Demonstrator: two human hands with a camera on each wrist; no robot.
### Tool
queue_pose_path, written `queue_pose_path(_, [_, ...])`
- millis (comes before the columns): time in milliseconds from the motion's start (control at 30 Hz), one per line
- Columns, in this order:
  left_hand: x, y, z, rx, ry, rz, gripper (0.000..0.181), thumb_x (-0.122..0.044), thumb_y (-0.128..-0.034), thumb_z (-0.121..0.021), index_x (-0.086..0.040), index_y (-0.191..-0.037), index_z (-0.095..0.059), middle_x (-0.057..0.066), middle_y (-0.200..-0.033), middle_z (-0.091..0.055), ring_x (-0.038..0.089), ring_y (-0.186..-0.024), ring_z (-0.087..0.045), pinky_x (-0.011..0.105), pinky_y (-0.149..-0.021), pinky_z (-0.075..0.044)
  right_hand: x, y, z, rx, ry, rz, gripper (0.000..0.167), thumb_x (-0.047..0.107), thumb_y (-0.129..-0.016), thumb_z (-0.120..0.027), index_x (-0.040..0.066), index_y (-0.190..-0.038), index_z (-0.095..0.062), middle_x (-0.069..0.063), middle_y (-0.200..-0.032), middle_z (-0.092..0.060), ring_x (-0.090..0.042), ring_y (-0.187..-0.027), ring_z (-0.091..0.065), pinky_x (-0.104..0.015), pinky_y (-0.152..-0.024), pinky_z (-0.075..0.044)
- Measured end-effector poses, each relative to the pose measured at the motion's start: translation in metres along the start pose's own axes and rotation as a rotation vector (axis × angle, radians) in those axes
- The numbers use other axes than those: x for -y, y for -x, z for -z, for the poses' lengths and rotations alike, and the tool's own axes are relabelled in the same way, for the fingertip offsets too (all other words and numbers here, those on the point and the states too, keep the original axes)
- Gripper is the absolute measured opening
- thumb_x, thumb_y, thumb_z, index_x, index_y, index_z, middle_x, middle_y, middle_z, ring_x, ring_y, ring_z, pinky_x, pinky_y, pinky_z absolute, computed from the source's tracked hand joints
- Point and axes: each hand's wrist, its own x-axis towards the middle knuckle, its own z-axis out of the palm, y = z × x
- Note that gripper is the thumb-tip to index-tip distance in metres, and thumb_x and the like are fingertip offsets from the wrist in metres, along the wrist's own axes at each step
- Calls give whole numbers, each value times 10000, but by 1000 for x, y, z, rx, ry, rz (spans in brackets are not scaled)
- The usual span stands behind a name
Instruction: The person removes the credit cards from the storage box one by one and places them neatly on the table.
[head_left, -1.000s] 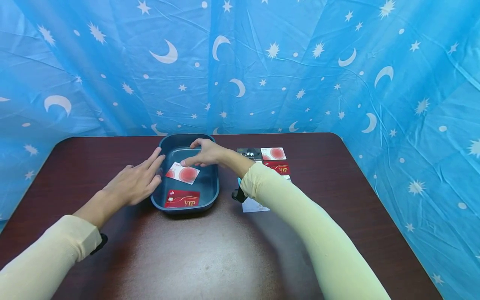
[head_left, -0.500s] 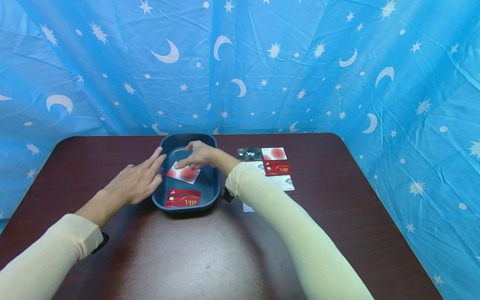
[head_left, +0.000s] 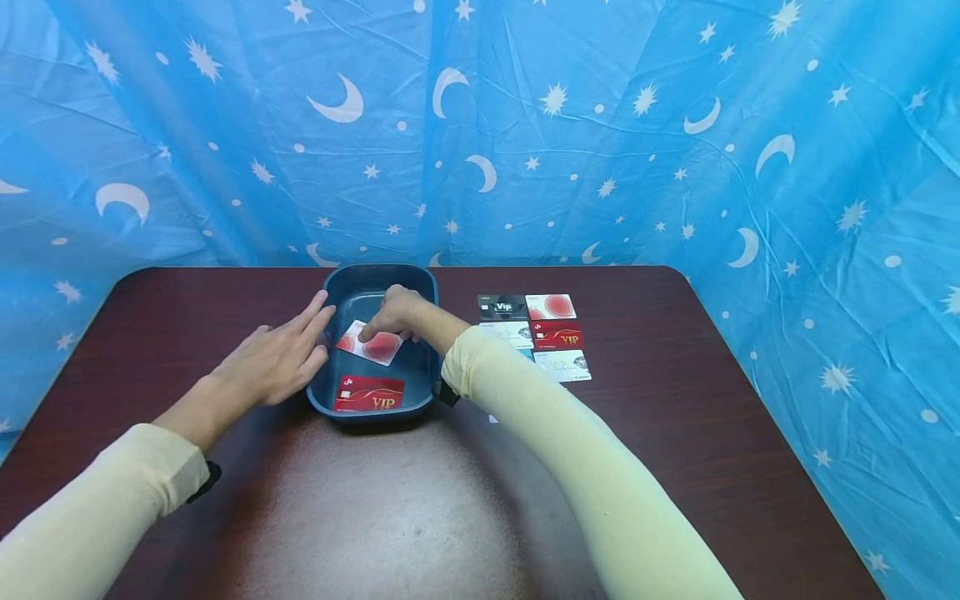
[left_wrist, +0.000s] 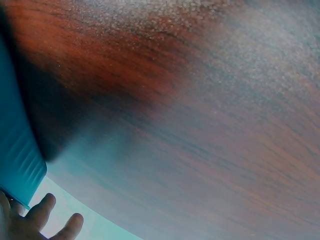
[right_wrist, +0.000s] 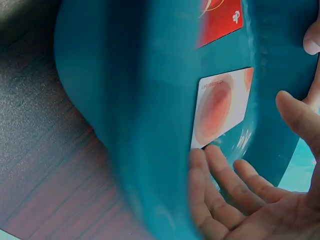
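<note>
In the head view, a dark blue tray (head_left: 417, 365) stands left of the table's middle. A red VIP card (head_left: 358, 396) lies at its near end. Farther in lies a white card with red circles (head_left: 384, 348), set askew. My right hand (head_left: 402, 313) reaches over the right rim, its thumb above this card. In the right wrist view, the fingertips (right_wrist: 213, 152) meet one edge of the white card (right_wrist: 222, 107), while the thumb is apart from it. My left hand (head_left: 273, 362) rests against the tray's left side with its fingers extended.
Right of the tray, several cards lie in rows: a black Vip card (head_left: 502, 307), a white-and-red card (head_left: 551, 307), a red VIP card (head_left: 557, 336) and pale cards (head_left: 562, 366). My right sleeve hides some. A blue star-patterned curtain (head_left: 480, 125) hangs behind the table.
My right hand has moved slightly left and lower in the tray, over the white-and-red card. The right forearm has shifted left, uncovering more cards. My left hand keeps its place at the tray.
</note>
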Motion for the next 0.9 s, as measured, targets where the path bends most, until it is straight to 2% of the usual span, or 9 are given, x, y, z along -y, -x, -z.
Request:
queue_pose_path(233, [0, 1, 0, -7, 3, 6, 644, -309, -1018, -400, 16, -1552, -246, 224, -1633, -139, 464, -1355, -421, 696, -991, -387, 2, 2, -1, 24, 11, -34, 650, 416, -828, -790, 110, -1325, -504, -58, -1110, -601, -241, -955, -660, -357, -772, -585])
queue_pose_path(400, [-1, 1, 0, -1, 4, 3, 648, -315, -1021, -389, 18, -1554, -234, 227, -1633, -130, 471, -1364, -402, 705, -997, -373, 4, 2, 1, 68, -32, -33, 598, 399, -844, -778, 113, -1301, -518, -52, -1136, -596, -258, -999, -647, -383, -817, -577])
queue_pose_path(567, [0, 1, 0, 5, 6, 3, 653, -317, -1020, -386, 20, -1556, -227, 228, -1634, -122, 474, -1372, -388, 704, -1001, -371, 6, -1, 0, 70, -28, -51, 573, 383, -838, -788, 138, -1287, -527, -33, -1148, -601, -241, -1011, -646, -373, -843, -572])
queue_pose_path(667, [0, 1, 0, 9, 2, 2, 652, -318, -1023, -385, 24, -1554, -226, 236, -1631, -123, 478, -1369, -389, 704, -997, -374, 10, -1, 1, 83, 2, -85, 602, 373, -835, -793, 156, -1324, -517, -20, -1180, -604, -226, -1016, -648, -367, -837, -575])
queue_pose_path(767, [0, 0, 0, 12, -1, 3, 650, -319, -1025, -383, 25, -1554, -225, 240, -1629, -122, 481, -1364, -394, 707, -995, -372, 16, 0, 4, 120, 29, -136, 653, 361, -833, -796, 186, -1376, -477, -4, -1217, -588, -215, -1039, -643, -365, -772, -582])
queue_pose_path(900, [0, 0, 0, 12, -1, 3, 650, -320, -1026, -384, 25, -1554, -225, 242, -1629, -122, 484, -1359, -399, 710, -994, -370, 24, 3, 10, 174, 25, -203, 676, 328, -833, -800, 211, -1401, -452, 5, -1239, -572, -215, -1098, -624, -381, -755, -585])
